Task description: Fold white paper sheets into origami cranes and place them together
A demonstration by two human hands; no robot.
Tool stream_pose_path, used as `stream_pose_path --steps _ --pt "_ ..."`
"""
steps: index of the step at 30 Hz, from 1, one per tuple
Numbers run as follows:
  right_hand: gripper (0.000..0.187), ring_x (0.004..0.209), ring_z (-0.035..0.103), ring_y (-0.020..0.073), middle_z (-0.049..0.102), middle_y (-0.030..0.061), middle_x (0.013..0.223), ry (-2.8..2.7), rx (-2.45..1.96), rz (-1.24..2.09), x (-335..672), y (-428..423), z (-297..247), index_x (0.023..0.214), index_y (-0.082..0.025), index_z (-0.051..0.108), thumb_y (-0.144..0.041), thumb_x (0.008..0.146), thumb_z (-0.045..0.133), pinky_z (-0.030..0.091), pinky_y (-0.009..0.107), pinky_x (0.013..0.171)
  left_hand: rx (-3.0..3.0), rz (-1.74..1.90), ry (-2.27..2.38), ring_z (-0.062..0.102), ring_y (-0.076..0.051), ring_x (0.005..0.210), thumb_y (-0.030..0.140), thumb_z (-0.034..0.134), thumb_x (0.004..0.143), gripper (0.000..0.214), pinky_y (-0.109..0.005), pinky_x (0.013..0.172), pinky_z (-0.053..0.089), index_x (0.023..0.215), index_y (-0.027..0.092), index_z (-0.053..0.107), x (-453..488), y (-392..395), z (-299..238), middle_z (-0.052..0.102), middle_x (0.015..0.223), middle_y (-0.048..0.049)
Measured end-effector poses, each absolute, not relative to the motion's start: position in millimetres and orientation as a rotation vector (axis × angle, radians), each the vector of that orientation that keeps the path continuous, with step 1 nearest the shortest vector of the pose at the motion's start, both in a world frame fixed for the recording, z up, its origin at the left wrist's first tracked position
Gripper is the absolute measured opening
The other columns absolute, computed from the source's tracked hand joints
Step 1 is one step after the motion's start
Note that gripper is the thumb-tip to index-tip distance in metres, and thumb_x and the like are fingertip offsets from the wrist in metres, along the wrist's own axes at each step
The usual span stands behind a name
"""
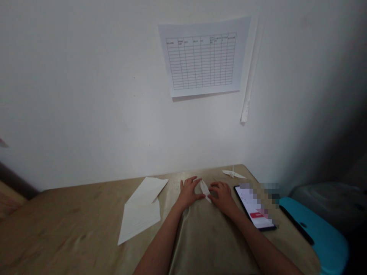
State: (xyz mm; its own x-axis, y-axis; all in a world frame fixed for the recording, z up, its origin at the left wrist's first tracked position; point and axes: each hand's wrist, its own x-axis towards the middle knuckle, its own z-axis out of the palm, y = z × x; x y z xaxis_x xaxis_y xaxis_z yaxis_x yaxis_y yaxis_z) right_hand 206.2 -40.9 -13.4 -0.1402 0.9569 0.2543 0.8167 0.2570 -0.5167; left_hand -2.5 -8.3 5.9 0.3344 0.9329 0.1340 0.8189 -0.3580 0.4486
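A small folded white paper piece [204, 188] lies on the tan table [71, 221] between my two hands. My left hand [189, 191] rests on the table with fingers spread, its fingertips touching the paper's left edge. My right hand [221, 195] has curled fingers pressing on the paper's right side.
White paper sheets [142, 208] lie to the left of my hands. A finished folded paper shape [233, 174] sits at the table's far right corner. A phone [254, 207] with a lit screen lies to the right. A blue seat [315, 233] stands beside the table. A printed grid sheet [202, 57] hangs on the wall.
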Motion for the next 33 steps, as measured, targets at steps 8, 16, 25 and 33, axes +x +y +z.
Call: stream_pose_path --steps 8,16,25,33 --pt "0.013 0.118 0.055 0.0257 0.070 0.0066 0.116 -1.890 -1.475 0.385 206 -37 -15 0.095 -0.025 0.077 -0.027 0.084 0.070 0.037 0.041 0.107 2.295 0.566 1.557 0.039 -0.034 0.145 0.053 0.081 0.074 0.071 -0.071 0.120 0.008 0.138 0.035 0.056 -2 -9 5 0.046 0.155 -0.0089" --pt "0.013 0.110 0.060 0.0273 0.072 0.0098 0.107 -1.750 -1.461 0.269 209 -35 -19 0.092 -0.020 0.072 -0.027 0.086 0.063 0.041 0.043 0.103 2.313 0.592 1.544 0.040 -0.032 0.144 0.051 0.077 0.080 0.064 -0.072 0.119 0.010 0.139 0.040 0.054 -1 -11 5 0.048 0.154 -0.0064" --pt "0.013 0.109 0.059 0.0263 0.072 0.0060 0.100 -1.861 -1.485 -0.065 217 -40 -8 0.088 -0.022 0.067 -0.024 0.092 0.055 0.027 0.051 0.115 2.311 0.576 1.558 0.040 -0.031 0.144 0.048 0.074 0.083 0.062 -0.071 0.119 0.011 0.141 0.039 0.053 -1 -12 7 0.048 0.154 -0.0061" --pt "0.012 0.114 0.060 0.0253 0.073 0.0035 0.105 -1.958 -1.560 0.123 213 -47 -2 0.089 -0.024 0.071 -0.026 0.092 0.060 0.014 0.056 0.118 2.302 0.578 1.554 0.042 -0.029 0.142 0.045 0.073 0.084 0.053 -0.069 0.120 0.010 0.135 0.038 0.058 -1 -13 7 0.052 0.149 -0.0053"
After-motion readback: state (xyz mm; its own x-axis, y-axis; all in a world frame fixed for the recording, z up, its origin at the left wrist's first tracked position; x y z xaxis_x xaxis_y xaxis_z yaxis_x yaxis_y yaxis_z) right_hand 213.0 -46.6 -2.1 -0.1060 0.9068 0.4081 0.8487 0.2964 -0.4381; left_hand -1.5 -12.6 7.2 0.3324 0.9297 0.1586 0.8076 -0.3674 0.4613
